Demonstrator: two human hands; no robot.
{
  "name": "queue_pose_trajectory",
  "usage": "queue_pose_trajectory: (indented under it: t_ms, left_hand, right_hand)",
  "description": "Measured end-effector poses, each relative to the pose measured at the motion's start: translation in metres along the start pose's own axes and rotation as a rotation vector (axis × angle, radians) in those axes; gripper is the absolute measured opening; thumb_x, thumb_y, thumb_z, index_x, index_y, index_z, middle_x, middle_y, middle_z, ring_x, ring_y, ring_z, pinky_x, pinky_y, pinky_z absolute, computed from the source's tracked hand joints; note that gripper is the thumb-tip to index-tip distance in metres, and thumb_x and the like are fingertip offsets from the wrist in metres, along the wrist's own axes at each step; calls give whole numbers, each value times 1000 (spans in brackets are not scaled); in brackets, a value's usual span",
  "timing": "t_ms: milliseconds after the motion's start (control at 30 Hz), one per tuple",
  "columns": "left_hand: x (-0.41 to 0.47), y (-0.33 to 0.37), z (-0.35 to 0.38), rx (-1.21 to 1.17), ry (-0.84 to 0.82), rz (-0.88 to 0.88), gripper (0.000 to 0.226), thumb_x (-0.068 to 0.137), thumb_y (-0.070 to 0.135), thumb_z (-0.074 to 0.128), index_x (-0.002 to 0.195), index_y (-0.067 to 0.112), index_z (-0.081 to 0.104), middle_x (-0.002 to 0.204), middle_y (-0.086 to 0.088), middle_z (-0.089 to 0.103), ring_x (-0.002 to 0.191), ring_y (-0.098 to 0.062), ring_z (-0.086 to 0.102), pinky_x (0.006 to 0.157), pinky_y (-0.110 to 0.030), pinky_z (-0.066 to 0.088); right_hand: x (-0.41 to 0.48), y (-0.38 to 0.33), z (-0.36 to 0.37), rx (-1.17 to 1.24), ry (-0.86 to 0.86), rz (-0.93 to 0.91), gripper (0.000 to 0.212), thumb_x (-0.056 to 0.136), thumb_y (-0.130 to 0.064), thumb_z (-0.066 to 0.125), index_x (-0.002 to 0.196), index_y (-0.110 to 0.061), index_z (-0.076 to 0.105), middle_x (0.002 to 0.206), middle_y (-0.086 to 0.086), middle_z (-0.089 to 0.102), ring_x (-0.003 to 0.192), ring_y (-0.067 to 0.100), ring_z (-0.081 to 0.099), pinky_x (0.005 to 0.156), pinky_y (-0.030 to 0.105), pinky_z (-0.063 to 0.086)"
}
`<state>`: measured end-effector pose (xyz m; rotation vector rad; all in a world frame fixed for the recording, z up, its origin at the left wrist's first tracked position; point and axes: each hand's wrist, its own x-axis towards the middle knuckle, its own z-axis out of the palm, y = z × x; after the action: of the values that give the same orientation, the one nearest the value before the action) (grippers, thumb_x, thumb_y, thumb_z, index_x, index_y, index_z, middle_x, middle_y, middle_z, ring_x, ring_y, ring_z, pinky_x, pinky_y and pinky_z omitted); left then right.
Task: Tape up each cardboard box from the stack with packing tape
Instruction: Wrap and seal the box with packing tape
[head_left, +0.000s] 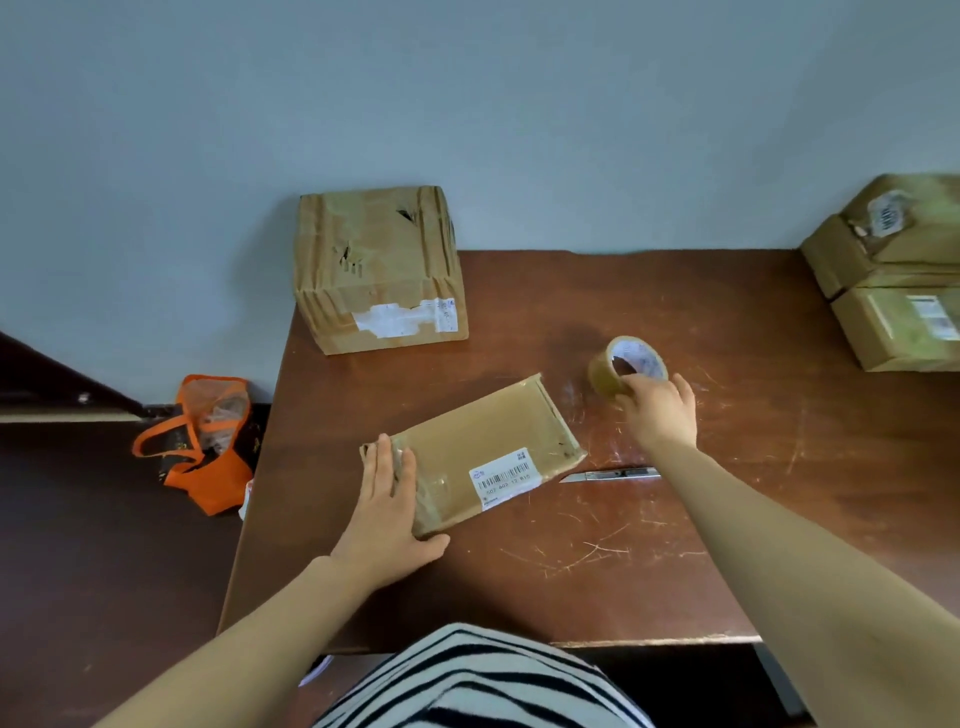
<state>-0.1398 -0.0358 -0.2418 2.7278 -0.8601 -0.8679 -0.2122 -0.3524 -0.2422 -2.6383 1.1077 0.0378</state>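
Both arms extended over table (727, 322).
Left hand (387, 514) lies flat, fingers straight, on flat box (483, 447); right hand (662, 410) pinches tape roll (626, 366) just beyond box.

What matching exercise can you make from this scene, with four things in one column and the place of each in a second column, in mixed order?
Things
1. tape roll
2. flat box
3. utility knife
4. orange bag

Places
A. on the floor, left of the table
B. pressed under the left hand
C. gripped by the right hand
D. lying on the table, just right of the flat box

Pairs: 1-C; 2-B; 3-D; 4-A
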Motion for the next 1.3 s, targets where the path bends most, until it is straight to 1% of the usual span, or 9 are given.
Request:
queue_pose_trajectory:
  t_ms: [67,167,333,467,600,733,833,1067,1300]
  left_hand:
    - [2,16,-7,15,41,-47,103,84,61,53,152,12,-7,157,-12,-25,142,-25,-28,118,-39,0]
    - [14,54,-40,-75,201,-72,81,90,56,44,153,20,8,161,-2,1,147,-21,0,115,-43,12]
    - [39,120,-103,-623,349,251,67,86,34,57,147,22,33,139,13,29,136,-13,19,106,-33,37]
    - [53,141,-118,-597,355,356,73,66,59,60,131,27,57,124,16,41,130,-11,28,106,-42,38]
    - [55,145,-120,-645,429,429,37,79,33,76,115,25,69,113,18,50,123,-12,41,103,-36,39]
    - [49,146,-126,-767,449,472,15,80,20,76,90,32,73,100,20,60,109,-13,56,95,-29,44]
    - [46,144,-126,-827,423,500,25,80,14,76,77,37,68,93,17,66,94,-4,62,88,-26,50]
    - [50,133,-124,-759,361,426,10,93,19,61,94,18,70,90,11,66,83,0,58,71,-7,44]
    - [64,93,-118,-676,366,309,9,90,20,65,90,17,73,88,7,69,83,-8,60,78,-20,46]
  right_hand:
    - [-6,-8,-17,284,-3,-23,21,97,-13,46,105,-17,65,86,1,64,108,31,51,110,34,25]
    - [-27,-20,-43,641,-49,-117,18,93,-10,56,82,-24,59,80,2,55,86,26,52,71,26,43]
    - [-54,-32,-61,755,-81,-306,5,90,-4,60,89,-2,65,83,18,65,86,34,59,96,44,44]
    - [-64,-44,-74,858,-114,-291,13,91,-5,60,89,-16,66,88,11,67,93,30,59,92,43,47]
    - [-70,-48,-83,891,-131,-267,15,90,-10,60,92,-24,67,96,15,65,93,26,61,89,42,49]
    - [-74,-50,-88,920,-149,-239,8,91,-6,59,94,-7,66,94,19,65,84,21,61,85,39,49]
    - [-77,-53,-92,959,-162,-220,10,91,-3,58,95,-8,67,88,14,66,82,14,59,83,34,50]
    - [-82,-62,-93,1081,-240,-199,9,92,-10,60,90,-2,65,79,10,63,72,17,59,69,27,50]
    - [-94,-80,-83,1048,-443,-136,16,93,-17,60,87,-3,65,81,6,68,73,11,65,69,21,50]
